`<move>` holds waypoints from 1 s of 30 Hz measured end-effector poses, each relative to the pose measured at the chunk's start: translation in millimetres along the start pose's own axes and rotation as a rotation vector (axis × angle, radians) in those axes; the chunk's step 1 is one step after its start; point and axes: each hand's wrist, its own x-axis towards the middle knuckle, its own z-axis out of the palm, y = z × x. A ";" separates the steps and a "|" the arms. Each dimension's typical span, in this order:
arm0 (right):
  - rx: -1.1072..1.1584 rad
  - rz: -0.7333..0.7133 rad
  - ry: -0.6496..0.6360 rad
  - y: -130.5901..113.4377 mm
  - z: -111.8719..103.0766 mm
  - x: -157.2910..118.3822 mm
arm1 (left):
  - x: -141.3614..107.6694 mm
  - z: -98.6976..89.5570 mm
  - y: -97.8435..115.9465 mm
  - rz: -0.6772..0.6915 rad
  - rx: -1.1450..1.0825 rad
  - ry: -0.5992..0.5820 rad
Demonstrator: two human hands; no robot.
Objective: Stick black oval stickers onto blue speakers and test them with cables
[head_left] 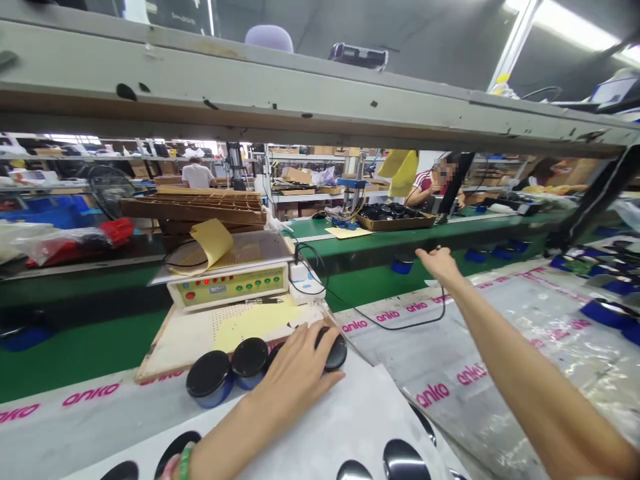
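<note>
My left hand [300, 363] reaches over a row of round pieces with black tops and blue film around their sides. Its fingers and thumb curve around the rightmost black-topped round piece [336, 352]. To the left stand two more round pieces [209, 379], and another is partly hidden behind my fingers. My right hand [440, 263] is held out over the bench edge by the conveyor, fingers closed in a pinch. From it hangs a black cable [400, 327] that runs back to the left; what sits at the cable's end is mostly hidden in the fingers.
A control box [230, 288] with lit buttons stands on a wooden board [180, 340]. Black discs [405, 460] lie on white sheeting in front. A green conveyor [360, 277] carries blue-sided pieces. Overhead runs a shelf beam [300, 93]. Other people sit farther back.
</note>
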 end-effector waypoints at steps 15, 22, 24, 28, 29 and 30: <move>0.301 0.228 -0.466 -42.0 50.2 17.2 | -11.4 -24.5 -7.7 -0.371 -0.671 0.188; 0.780 -0.248 -0.824 -167.5 -42.0 -84.4 | -2.6 -52.0 39.3 -0.359 -1.690 0.452; 0.864 -0.412 -0.896 -191.7 -68.8 -114.2 | -12.1 -59.3 46.8 -0.280 -1.706 0.512; 0.735 -0.695 -0.688 -208.4 -98.0 -146.8 | -43.5 -85.3 46.8 -0.599 -1.848 0.532; 0.685 -0.772 -0.634 -209.2 -100.7 -151.4 | -51.4 -92.5 45.7 -0.668 -1.914 0.528; 0.643 -0.856 -0.591 -210.0 -102.2 -155.6 | -58.5 -99.2 45.1 -0.712 -1.967 0.526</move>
